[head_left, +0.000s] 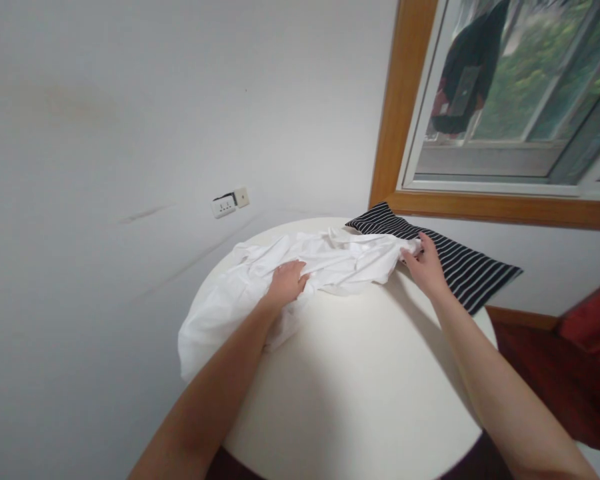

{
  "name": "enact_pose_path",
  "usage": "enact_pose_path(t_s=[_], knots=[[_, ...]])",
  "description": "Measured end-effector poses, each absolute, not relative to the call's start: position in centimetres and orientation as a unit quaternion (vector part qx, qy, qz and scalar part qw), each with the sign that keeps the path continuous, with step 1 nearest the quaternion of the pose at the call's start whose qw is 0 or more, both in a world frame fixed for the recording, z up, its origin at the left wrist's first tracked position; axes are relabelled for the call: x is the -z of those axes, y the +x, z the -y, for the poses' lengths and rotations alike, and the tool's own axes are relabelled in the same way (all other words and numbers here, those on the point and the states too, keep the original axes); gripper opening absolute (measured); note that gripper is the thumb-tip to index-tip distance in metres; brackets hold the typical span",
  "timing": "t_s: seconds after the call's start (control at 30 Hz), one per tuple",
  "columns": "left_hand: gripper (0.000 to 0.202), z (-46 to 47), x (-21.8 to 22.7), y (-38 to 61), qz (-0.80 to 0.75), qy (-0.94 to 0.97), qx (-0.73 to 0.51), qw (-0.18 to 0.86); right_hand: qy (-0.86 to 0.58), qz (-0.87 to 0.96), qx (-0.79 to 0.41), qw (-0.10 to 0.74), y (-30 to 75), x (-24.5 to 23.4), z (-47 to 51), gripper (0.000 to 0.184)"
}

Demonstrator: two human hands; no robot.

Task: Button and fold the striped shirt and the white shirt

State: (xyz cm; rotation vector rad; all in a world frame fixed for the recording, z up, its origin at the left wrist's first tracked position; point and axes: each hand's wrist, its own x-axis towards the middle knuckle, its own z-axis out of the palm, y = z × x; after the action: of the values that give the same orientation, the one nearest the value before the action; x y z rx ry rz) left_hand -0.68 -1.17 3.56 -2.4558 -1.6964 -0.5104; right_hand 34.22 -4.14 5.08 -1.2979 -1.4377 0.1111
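Observation:
A crumpled white garment lies across the far side of a round white table, and its left part hangs over the edge. Its exact cut is hard to make out in the folds. My left hand rests on the middle of the fabric, fingers laid over it and thumb apart. On the right, my right hand is closed, pinching the garment's narrow end between thumb and fingers. Just behind that hand is a black cloth with white stripes, partly covered by the hand and the white fabric.
A white wall with a socket stands close behind and left of the table. A wood-framed window is at the back right, with a dark item visible through it. Red fabric lies at the far right.

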Motion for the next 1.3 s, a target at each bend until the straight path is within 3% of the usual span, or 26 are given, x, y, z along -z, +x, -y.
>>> enact_pose_path(t_s=[0.1, 0.17, 0.3, 0.43, 0.53, 0.67, 0.93, 1.07, 1.17, 1.3], knots=[[0.033, 4.1, -6.4, 1.2, 0.542, -0.815, 0.192, 0.074, -0.565, 0.662, 0.117, 0.478, 32.1, -6.2, 6.0, 0.051], [0.027, 6.3, -7.6, 2.8, 0.532, -0.830, 0.155, 0.065, -0.537, 0.718, 0.153, 0.415, 30.1, -6.8, 7.4, 0.047], [0.024, 8.8, -6.9, 4.7, 0.562, -0.824, 0.040, 0.055, -0.441, 0.854, 0.082, 0.264, 25.9, -6.1, 9.3, 0.047], [0.040, 7.6, -4.5, 3.8, 0.622, -0.781, 0.030, 0.048, -0.452, 0.872, 0.002, 0.188, 23.6, -3.3, 9.0, 0.044], [0.042, 5.5, -3.7, 2.3, 0.628, -0.774, 0.049, 0.060, -0.471, 0.861, -0.025, 0.190, 23.8, -1.8, 7.4, 0.028], [0.044, 3.3, -3.4, 0.4, 0.628, -0.768, 0.086, 0.099, -0.444, 0.858, -0.059, 0.252, 25.7, -1.3, 5.3, 0.022], [0.061, 2.3, -3.6, -1.1, 0.648, -0.744, 0.120, 0.116, -0.428, 0.749, -0.220, 0.456, 30.0, -5.6, 6.4, 0.033], [0.053, 2.4, -4.3, -1.0, 0.641, -0.740, 0.146, 0.139, -0.448, 0.692, -0.281, 0.491, 32.2, -7.8, 7.6, 0.039], [0.039, 2.4, -4.8, -1.1, 0.640, -0.741, 0.144, 0.145, -0.455, 0.681, -0.361, 0.446, 33.4, -8.0, 7.9, 0.041], [0.032, 2.6, -6.0, -1.3, 0.596, -0.790, 0.096, 0.103, -0.471, 0.755, -0.401, 0.217, 33.4, -7.3, 8.1, 0.043]])
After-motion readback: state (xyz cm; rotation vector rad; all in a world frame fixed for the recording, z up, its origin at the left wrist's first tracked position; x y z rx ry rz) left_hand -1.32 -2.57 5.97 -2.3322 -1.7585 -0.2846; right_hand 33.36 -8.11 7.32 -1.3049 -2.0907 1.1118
